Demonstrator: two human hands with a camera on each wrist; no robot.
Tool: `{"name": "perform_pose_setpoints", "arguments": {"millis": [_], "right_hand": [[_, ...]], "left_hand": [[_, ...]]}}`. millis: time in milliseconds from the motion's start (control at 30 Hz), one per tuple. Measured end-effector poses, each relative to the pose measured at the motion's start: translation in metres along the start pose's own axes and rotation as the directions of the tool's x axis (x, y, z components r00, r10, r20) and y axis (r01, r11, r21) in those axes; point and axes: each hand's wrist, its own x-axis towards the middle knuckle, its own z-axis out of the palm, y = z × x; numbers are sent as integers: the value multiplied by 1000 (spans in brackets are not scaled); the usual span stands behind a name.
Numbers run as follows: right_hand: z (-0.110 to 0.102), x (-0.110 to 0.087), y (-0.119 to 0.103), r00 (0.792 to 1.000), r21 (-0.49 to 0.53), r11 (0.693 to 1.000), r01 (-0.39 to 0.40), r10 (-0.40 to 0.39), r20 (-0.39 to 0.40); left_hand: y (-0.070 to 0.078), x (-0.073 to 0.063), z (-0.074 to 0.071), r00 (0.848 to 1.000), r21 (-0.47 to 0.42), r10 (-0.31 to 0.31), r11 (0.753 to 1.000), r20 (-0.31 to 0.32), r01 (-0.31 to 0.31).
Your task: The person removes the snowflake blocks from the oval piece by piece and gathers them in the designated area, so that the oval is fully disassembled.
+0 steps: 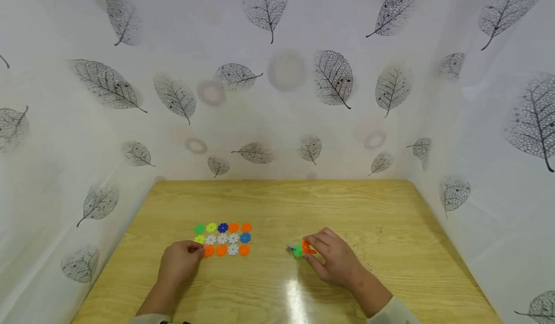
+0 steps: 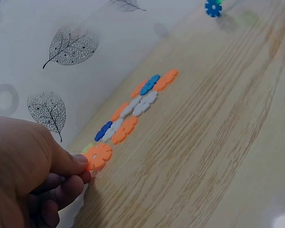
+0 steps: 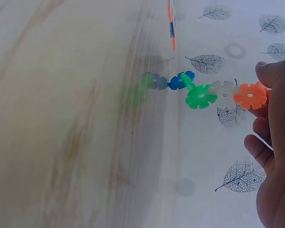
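My left hand pinches the edge of an orange notched plastic disc between thumb and forefinger, at the near left corner of a block of discs. In the head view the other discs lie flat in rows: a green disc, a dark blue disc, white discs and more orange ones. My right hand holds a short chain of interlocked discs by its orange end disc. From there run a white disc, green discs and a blue disc at the far end.
The discs lie on a wooden table with a glossy reflection near its front. A pale curtain printed with dark leaves hangs behind the table and along both sides.
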Motion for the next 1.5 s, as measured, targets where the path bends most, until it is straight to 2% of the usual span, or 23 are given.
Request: {"name": "perform_pose_setpoints", "arguments": {"millis": [233, 433, 600, 767, 967, 1067, 1267, 1400, 1500], "right_hand": [[1, 2, -3, 999, 19, 999, 30, -29, -34], [0, 4, -2, 999, 20, 999, 29, -29, -27], [0, 5, -2, 999, 20, 999, 26, -25, -20], [0, 6, -3, 999, 20, 999, 41, -40, -31], [1, 8, -4, 997, 26, 998, 62, -61, -55], [2, 8, -5, 996, 28, 997, 73, -72, -62], [6, 8, -7, 994, 31, 995, 94, -92, -66], [7, 9, -8, 991, 37, 993, 116, -113, -71], [8, 10, -8, 988, 39, 990, 137, -133, -77]], "left_hand": [[2, 2, -1, 1000, 37, -25, 999, 13, 25], [4, 4, 0, 1000, 45, -16, 999, -6, 16], [7, 4, 3, 1000, 13, 5, 1000, -25, -5], [14, 2, 9, 1000, -55, 11, 998, -26, -12], [32, -1, 20, 993, -107, 112, 988, -29, -114], [44, -5, 27, 987, -165, 158, 974, -17, -158], [68, -12, 43, 978, -306, 206, 934, 37, -185], [82, -17, 50, 960, -341, 275, 909, 52, -242], [92, -20, 54, 936, -363, 343, 884, 76, -294]]}}
